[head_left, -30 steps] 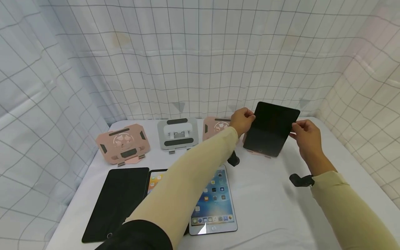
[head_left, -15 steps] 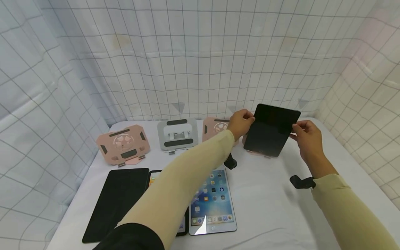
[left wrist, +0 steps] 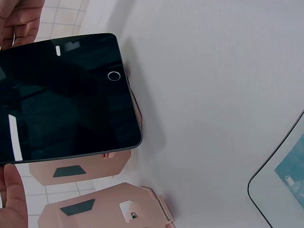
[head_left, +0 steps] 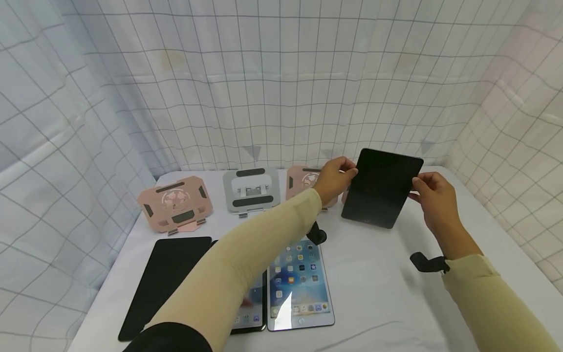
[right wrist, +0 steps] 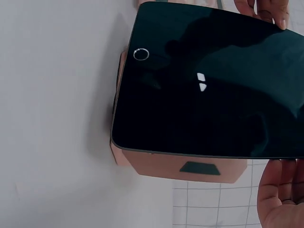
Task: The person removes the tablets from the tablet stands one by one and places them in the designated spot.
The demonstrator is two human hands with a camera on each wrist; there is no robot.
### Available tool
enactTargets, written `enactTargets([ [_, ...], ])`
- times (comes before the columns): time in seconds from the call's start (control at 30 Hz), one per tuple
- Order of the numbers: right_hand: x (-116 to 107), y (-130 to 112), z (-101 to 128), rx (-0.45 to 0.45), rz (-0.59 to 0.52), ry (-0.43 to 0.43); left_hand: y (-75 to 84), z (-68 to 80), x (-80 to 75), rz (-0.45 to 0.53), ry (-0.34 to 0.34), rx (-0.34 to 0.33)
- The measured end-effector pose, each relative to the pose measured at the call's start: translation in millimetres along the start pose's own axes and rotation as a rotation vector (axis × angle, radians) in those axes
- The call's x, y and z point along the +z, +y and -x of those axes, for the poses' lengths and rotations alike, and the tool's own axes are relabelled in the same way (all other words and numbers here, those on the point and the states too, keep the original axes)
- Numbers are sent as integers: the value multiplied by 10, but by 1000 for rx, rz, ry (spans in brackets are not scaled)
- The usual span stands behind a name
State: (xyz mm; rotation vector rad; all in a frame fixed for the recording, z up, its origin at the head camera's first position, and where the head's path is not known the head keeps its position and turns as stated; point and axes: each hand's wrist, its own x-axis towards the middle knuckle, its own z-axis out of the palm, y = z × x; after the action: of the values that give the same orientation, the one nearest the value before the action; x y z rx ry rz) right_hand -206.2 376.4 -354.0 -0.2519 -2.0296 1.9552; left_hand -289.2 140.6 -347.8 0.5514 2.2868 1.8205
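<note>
A black tablet (head_left: 381,188) with a dark screen and a round home button is held upright, leaning back, at the right rear of the table. My left hand (head_left: 335,180) pinches its left edge, and my right hand (head_left: 436,200) grips the right edge between thumb and fingers. Behind the tablet is a pink tablet stand (right wrist: 185,167), mostly hidden by it; in the left wrist view the tablet's lower end shows just in front of that stand. Beside it, to the left, another pink stand (head_left: 300,180) is partly covered by my left hand.
A grey stand (head_left: 251,189) and a further pink stand (head_left: 177,203) line the back left. Nearer lie a large black tablet (head_left: 164,281), a tablet with a lit screen (head_left: 254,305) partly under my left arm, and a white tablet (head_left: 300,288). Gridded curtains (head_left: 281,88) enclose the table.
The black tablet has come slightly down and toward me, and its lower edge now covers the stand's front lip. Both hands keep hold; the left arm has drawn back a little.
</note>
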Motion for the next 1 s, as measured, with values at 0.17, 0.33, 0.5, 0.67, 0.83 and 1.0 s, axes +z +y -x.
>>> enactTargets([
  [0.17, 14, -11, 61, 13, 85, -16, -28, 72, -28, 17, -8, -10],
  [0.33, 33, -17, 122, 8, 64, -55, -80, 137, -61, 60, -6, -14],
  [0.5, 34, -28, 163, 22, 133, -88, -96, 223, -74, 86, 4, -32],
  [0.67, 34, -27, 207, 21, 210, -122, -135, 323, -62, 90, 10, -43],
  [0.83, 8, -1, 256, 19, 243, -162, -167, 415, -52, 46, -9, -26],
  [1.0, -25, 48, 305, 21, 258, -216, -191, 511, -56, 16, -31, -47],
])
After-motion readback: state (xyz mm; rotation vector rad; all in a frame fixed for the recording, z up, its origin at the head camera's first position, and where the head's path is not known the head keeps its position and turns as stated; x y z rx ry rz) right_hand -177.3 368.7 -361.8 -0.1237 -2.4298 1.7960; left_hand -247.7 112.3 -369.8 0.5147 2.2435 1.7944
